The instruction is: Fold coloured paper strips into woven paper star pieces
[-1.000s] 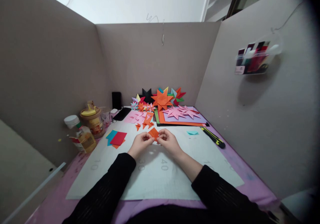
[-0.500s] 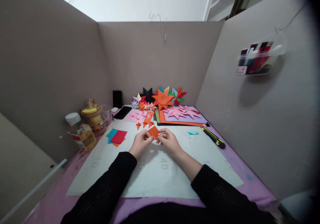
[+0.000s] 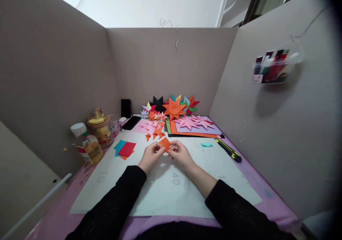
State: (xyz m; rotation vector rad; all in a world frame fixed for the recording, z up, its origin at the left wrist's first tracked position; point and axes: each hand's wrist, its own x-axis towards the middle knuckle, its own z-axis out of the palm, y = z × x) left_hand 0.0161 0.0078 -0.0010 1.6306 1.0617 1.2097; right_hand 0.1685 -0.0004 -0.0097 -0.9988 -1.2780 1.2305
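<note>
- A bottle (image 3: 94, 150) on the left has yellow stuff in it.
- Next to it is a round tub (image 3: 103, 134) with a yellow thing on top. I can't tell what is inside.
- A clear cup (image 3: 114, 125) is by the tub, partly hidden behind it.
- A clear holder (image 3: 296, 56) hangs on the right wall, with dark and red cards (image 3: 275, 67) in it.
- The left hand (image 3: 152, 157) pinches the orange paper (image 3: 165, 144) with thumb and finger close together.
- The right hand (image 3: 182, 156) pinches the other side of it, fingers close too.
- The orange paper is between the hands, over the white mat (image 3: 173, 200).
- Little orange bits (image 3: 155, 135) lie just past it, near pink paper (image 3: 143, 126).
- Red and blue squares (image 3: 126, 149) lie left of the hands.
- A teal bit (image 3: 206, 144) and a cutter (image 3: 228, 151) lie on the right.
- Big paper stars (image 3: 174, 108) are at the back, some hiding others.
- The hands and sleeves cover some mat numbers. The fingertips under the orange paper are hard to see.
</note>
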